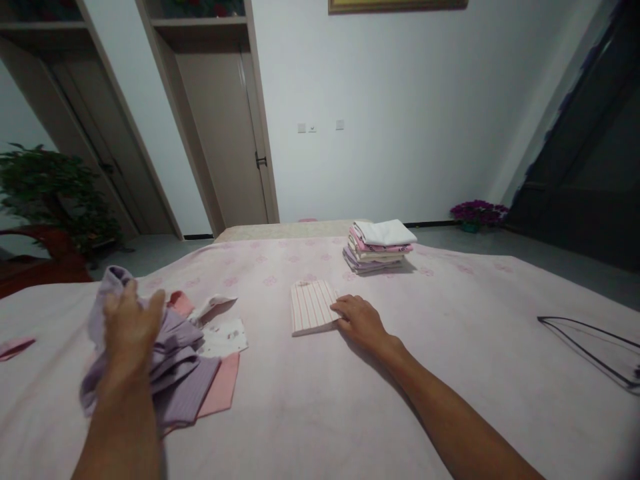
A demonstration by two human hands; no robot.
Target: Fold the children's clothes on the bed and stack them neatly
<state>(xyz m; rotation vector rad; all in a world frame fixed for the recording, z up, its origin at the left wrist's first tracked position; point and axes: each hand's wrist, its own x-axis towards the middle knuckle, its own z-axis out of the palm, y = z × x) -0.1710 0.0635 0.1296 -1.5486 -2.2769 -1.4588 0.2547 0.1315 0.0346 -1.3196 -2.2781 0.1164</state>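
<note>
A folded garment with cream and orange-pink stripes (314,308) lies flat at the middle of the table. My right hand (361,321) is at its right edge, fingers curled over the cloth there. On the left, my left hand (131,323) is closed on a crumpled purple ribbed garment (175,353), part of which is bunched up behind the fingers; the hand is slightly blurred. Beneath and beside the purple garment lie a pink cloth (223,387), a white printed cloth (225,337) and a small coral piece (180,303).
A stack of folded clothes (380,247), white on top, stands at the back right of the pink-patterned tablecloth (280,413). A black wire hanger (585,343) lies at the right. At the far left is a small pink cloth (16,348); a red wooden chair (45,260) stands beyond.
</note>
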